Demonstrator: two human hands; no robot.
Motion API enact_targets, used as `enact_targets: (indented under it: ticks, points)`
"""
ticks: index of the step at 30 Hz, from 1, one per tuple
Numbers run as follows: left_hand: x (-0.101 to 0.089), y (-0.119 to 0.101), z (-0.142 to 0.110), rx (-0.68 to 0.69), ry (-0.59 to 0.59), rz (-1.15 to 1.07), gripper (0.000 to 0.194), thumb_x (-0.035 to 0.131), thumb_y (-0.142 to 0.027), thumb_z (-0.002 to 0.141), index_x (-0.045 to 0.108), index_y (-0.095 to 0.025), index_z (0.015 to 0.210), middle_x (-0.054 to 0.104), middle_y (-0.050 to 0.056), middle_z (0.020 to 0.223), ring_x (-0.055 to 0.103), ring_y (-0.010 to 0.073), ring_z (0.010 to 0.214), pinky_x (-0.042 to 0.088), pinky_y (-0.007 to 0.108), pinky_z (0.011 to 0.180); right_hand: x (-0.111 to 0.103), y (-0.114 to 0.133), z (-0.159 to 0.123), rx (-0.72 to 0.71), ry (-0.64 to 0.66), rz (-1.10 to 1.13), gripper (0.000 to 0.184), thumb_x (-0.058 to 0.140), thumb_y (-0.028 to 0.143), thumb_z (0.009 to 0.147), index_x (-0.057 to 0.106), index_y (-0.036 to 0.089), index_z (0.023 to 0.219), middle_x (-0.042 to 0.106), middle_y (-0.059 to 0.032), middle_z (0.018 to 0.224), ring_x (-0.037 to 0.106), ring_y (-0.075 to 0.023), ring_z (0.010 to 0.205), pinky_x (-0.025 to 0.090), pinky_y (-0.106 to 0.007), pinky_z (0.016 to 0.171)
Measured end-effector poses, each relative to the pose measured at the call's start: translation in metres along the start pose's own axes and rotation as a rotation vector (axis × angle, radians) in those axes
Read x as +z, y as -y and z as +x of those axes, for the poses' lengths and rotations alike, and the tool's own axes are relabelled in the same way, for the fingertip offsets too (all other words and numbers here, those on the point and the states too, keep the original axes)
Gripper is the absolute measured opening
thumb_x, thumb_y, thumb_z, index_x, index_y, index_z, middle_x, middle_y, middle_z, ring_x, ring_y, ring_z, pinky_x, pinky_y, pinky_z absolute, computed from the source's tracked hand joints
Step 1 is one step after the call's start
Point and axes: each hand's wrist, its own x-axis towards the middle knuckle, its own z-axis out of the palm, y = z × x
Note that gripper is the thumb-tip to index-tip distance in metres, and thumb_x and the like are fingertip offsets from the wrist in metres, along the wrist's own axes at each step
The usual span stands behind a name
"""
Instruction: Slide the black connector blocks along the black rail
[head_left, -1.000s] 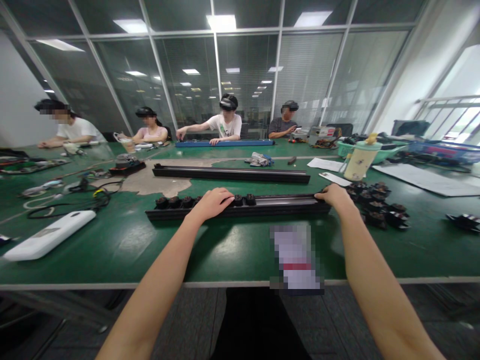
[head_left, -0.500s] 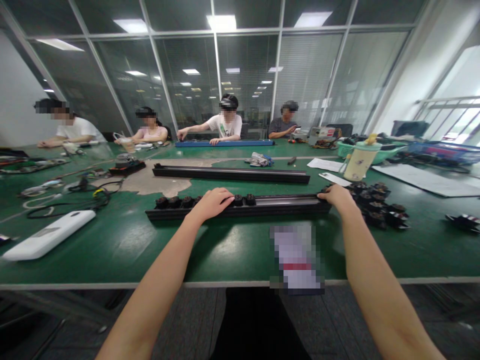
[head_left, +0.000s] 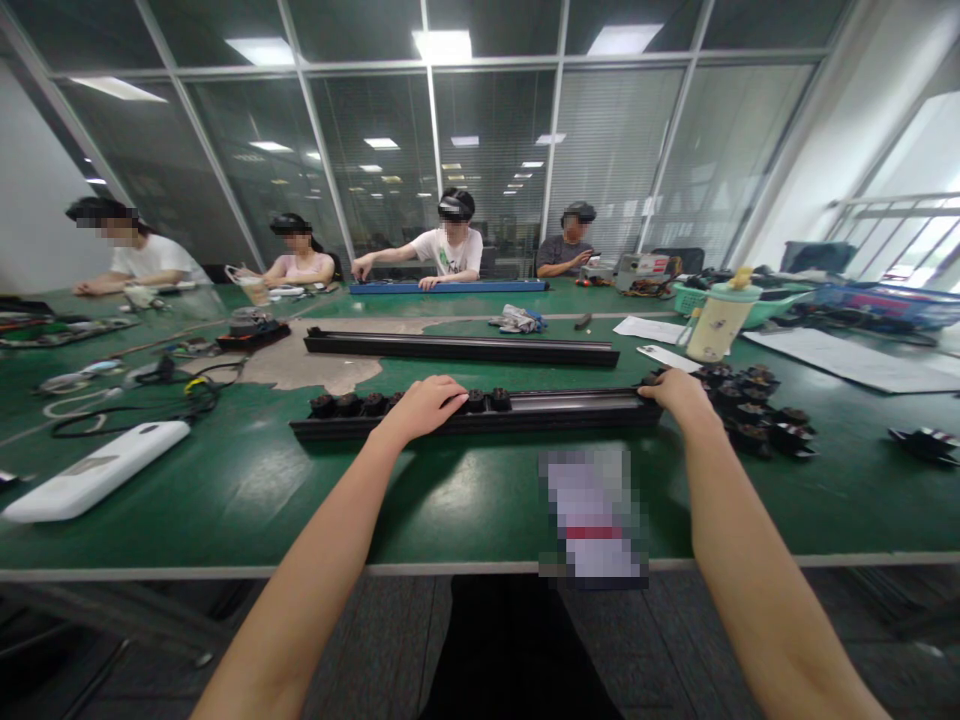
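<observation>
Toward six o'clock, the black rail point(head_left: 487, 424) seems mid-loading with black units point(head_left: 499, 399); the next move calls for straight seating. The left hand point(head_left: 421, 408) drapes over some, the right hand point(head_left: 672, 392) curls at the three-o'clock end; I cannot tell what either pinches.

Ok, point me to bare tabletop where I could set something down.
Bare green table lies between the white object and left forearm, and right of the right forearm, nearer than the black parts. Crowded: right of the near rail, where those parts and the bottle sit.
</observation>
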Motion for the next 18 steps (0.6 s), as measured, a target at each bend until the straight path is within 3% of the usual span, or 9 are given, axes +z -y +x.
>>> enact_targets:
  ticks: [7, 14, 18]
  points:
    - [0.0018, 0.0014, 0.0001, -0.002, -0.008, -0.002, 0.037, 0.042, -0.037, 0.108, 0.075, -0.021, 0.117, 0.073, 0.009, 0.121, 0.067, 0.0233, 0.115, 0.052, 0.037, 0.103, -0.001, 0.0027, -0.0024, 0.029, -0.034, -0.003, 0.036, 0.075, 0.041, 0.085, 0.079, 0.016, 0.112, 0.077, -0.0206, 0.107, 0.075, -0.0355, 0.104, 0.06, -0.042, 0.08]
    - [0.0025, 0.002, 0.0007, 0.011, -0.005, 0.0, 0.038, 0.042, -0.036, 0.108, 0.075, -0.02, 0.117, 0.073, 0.01, 0.121, 0.067, 0.0236, 0.115, 0.052, 0.037, 0.103, -0.0051, 0.0028, -0.0072, 0.079, -0.014, 0.021, 0.042, 0.073, 0.04, 0.088, 0.076, 0.015, 0.122, 0.074, -0.0247, 0.118, 0.073, -0.0382, 0.113, 0.06, -0.047, 0.089]
    - [0.003, 0.0027, 0.0014, 0.01, -0.001, -0.005, 0.038, 0.042, -0.036, 0.108, 0.075, -0.021, 0.117, 0.073, 0.009, 0.121, 0.067, 0.0232, 0.115, 0.052, 0.037, 0.104, -0.0087, -0.0011, -0.0095, 0.175, -0.036, 0.03, 0.048, 0.074, 0.04, 0.089, 0.072, 0.012, 0.129, 0.068, -0.0302, 0.132, 0.065, -0.0433, 0.126, 0.057, -0.051, 0.096]
